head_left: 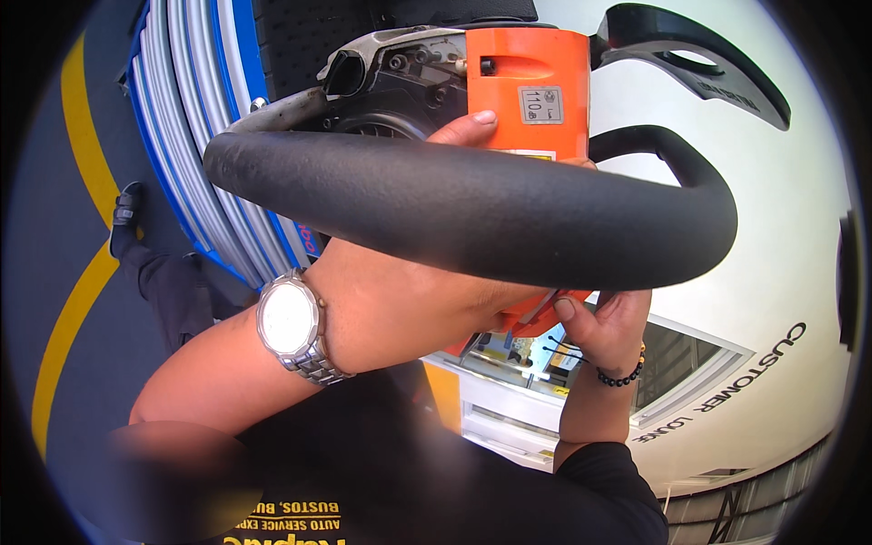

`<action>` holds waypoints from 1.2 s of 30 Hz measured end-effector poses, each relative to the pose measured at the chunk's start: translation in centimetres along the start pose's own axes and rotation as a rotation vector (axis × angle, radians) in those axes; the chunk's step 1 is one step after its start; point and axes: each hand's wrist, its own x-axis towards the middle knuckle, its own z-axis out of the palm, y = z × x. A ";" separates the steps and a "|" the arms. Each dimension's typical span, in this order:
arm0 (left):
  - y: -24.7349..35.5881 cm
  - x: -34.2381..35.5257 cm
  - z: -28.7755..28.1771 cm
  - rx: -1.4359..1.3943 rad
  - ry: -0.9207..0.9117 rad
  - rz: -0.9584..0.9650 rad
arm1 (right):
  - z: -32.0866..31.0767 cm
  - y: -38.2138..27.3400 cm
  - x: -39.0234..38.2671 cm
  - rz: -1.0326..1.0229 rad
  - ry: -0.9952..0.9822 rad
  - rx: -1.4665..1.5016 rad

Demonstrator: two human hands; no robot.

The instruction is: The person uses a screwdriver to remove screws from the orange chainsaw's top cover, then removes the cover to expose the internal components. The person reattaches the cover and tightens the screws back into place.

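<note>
An orange and black chainsaw [536, 59] is held up close in front of me, its dark engine parts showing at the left of the orange housing. Its thick black tubular handle [472, 200] crosses the view in front of my left hand [409, 282]. That hand, with a metal watch at its wrist, reaches behind the handle; its thumb rests against the orange housing and its other fingers are mostly hidden. Lower right, my right hand [613, 327], with a beaded bracelet, is closed on an orange lower part of the saw, thumb pressed to it.
A blue and silver tool cabinet [182, 109] stands at the left beside a dark, ribbed mat [304, 36]. A leg in dark trousers [177, 291] shows at the left, near yellow floor lines [82, 118]. At right are a white wall [763, 236] and a window [677, 372].
</note>
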 end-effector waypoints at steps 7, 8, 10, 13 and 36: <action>1.2 -0.6 0.2 0.070 -0.217 -0.077 | 1.7 0.8 0.4 -0.093 0.044 0.071; 1.6 -0.7 0.6 0.066 -0.223 -0.091 | 1.6 0.8 0.3 -0.086 0.044 0.094; 1.8 -0.4 1.3 0.056 -0.128 -0.059 | 1.6 0.6 0.0 -0.059 0.030 0.128; 1.7 -0.5 2.2 0.103 -0.018 -0.025 | 1.8 0.3 -0.4 -0.009 -0.004 0.168; 1.1 -0.8 1.8 0.012 -0.041 -0.018 | 2.0 1.2 -2.1 0.152 0.033 0.385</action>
